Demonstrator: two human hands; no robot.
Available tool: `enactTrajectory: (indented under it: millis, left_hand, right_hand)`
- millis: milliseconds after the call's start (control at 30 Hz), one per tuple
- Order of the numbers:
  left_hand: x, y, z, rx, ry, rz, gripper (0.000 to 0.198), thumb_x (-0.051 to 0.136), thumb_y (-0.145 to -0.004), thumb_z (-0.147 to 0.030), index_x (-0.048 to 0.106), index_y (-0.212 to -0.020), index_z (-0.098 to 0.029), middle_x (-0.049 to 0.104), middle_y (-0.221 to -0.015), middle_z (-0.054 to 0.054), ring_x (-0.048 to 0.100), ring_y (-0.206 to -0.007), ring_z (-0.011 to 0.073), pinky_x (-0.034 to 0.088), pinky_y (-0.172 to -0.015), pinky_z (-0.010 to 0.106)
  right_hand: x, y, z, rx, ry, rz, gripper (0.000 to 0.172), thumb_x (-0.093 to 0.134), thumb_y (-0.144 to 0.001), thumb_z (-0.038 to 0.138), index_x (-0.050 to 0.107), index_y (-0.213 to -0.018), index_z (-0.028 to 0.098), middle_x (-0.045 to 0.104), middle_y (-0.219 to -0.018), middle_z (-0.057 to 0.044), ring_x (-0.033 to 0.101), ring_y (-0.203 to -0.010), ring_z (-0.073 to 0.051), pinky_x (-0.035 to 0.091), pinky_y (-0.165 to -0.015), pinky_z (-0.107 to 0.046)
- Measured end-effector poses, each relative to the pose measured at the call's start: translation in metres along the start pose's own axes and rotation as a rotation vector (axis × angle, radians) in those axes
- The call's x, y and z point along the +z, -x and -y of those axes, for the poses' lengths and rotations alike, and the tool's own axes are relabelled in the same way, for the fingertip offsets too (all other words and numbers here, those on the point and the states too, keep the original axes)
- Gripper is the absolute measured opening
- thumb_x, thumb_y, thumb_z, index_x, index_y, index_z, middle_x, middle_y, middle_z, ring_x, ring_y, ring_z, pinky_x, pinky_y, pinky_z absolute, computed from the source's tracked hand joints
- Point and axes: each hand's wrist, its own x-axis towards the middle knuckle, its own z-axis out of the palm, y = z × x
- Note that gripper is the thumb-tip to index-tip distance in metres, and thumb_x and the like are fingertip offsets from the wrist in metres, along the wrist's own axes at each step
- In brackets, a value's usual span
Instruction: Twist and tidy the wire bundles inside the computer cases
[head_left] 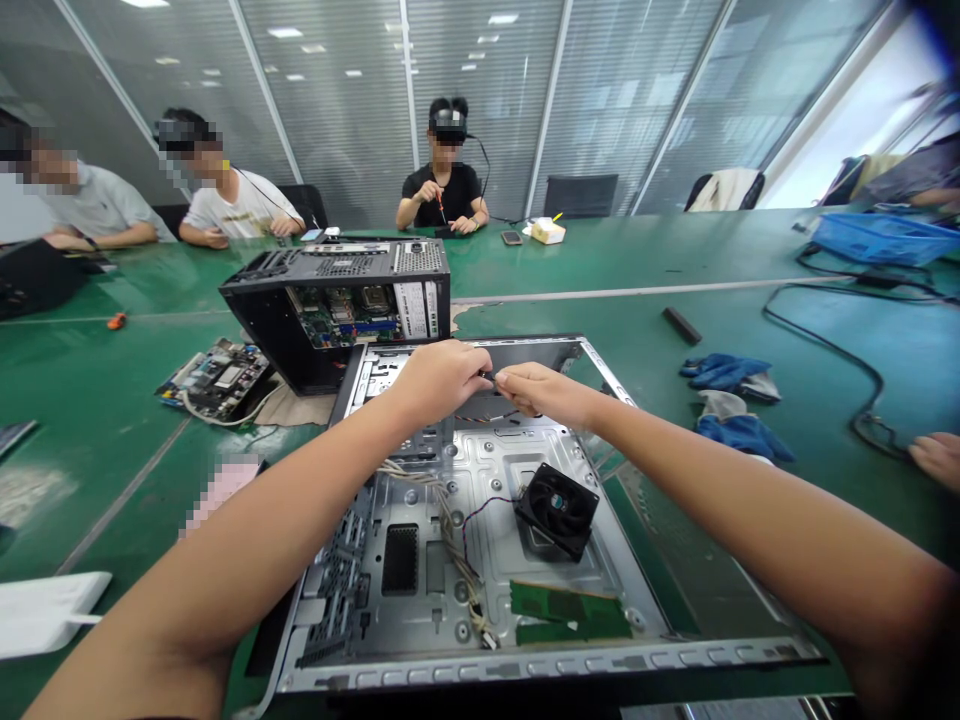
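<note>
My left hand [450, 378] and my right hand [541, 390] meet above the far side of an open computer case [480, 480]. Both are closed, fingertips pinching a small dark piece [487, 377] between them; its exact kind is too small to tell. Just below the hands runs a thin multicoloured cable [484, 418]. Inside the case lies a black cooling fan [559, 508] with a thin dark wire. Green memory modules [566, 602] rest near the front edge, and a bundle of pale cables [446, 520] crosses the metal floor.
A second computer tower [337, 262] stands behind, its motherboard showing. A loose circuit board [217, 378] lies to its left. Blue gloves [739, 437], a black bar [681, 326], a black cable [832, 345] and a blue basket [885, 240] are on the right. Several people sit around the table.
</note>
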Motion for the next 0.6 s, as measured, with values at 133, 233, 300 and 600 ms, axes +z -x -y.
enactTrajectory:
  millis: [133, 233, 300, 600]
  left_hand:
    - [-0.0010, -0.0006, -0.0013, -0.025, -0.012, 0.044, 0.015, 0.062, -0.086, -0.033, 0.067, -0.089, -0.019, 0.070, -0.085, 0.005, 0.063, -0.081, 0.0189, 0.043, -0.067, 0.028]
    - [-0.0009, -0.0009, -0.0009, -0.020, 0.016, 0.035, 0.013, 0.063, -0.085, -0.032, 0.066, -0.088, -0.019, 0.069, -0.081, 0.004, 0.062, -0.077, 0.0183, 0.042, -0.064, 0.028]
    - [-0.0005, -0.0009, 0.0001, -0.011, 0.049, 0.006, 0.012, 0.064, -0.084, -0.030, 0.065, -0.087, -0.019, 0.068, -0.077, 0.003, 0.061, -0.074, 0.0172, 0.041, -0.062, 0.027]
    - [0.0011, -0.0001, 0.0033, 0.037, 0.094, -0.080, 0.008, 0.059, -0.085, -0.023, 0.065, -0.090, -0.019, 0.066, -0.081, 0.002, 0.059, -0.079, 0.0167, 0.042, -0.070, 0.027]
  right_hand:
    - [-0.0006, -0.0011, -0.0004, -0.076, 0.155, -0.034, 0.033, 0.042, -0.092, 0.035, 0.040, -0.063, 0.019, 0.031, -0.052, 0.006, 0.026, -0.046, -0.008, 0.020, -0.045, -0.023]
    - [0.0002, -0.0009, 0.0011, -0.129, 0.234, -0.076, 0.033, 0.044, -0.091, 0.033, 0.042, -0.062, 0.019, 0.035, -0.055, 0.004, 0.029, -0.049, -0.009, 0.022, -0.046, -0.023]
    - [0.0008, -0.0002, 0.0018, -0.098, 0.164, -0.072, 0.032, 0.045, -0.090, 0.034, 0.043, -0.063, 0.019, 0.033, -0.054, 0.005, 0.027, -0.047, -0.009, 0.021, -0.045, -0.023]
    - [-0.0003, 0.0011, 0.0030, 0.070, -0.178, 0.011, 0.023, 0.048, -0.087, 0.031, 0.056, -0.073, 0.015, 0.033, -0.049, 0.005, 0.021, -0.042, -0.007, 0.015, -0.042, -0.024]
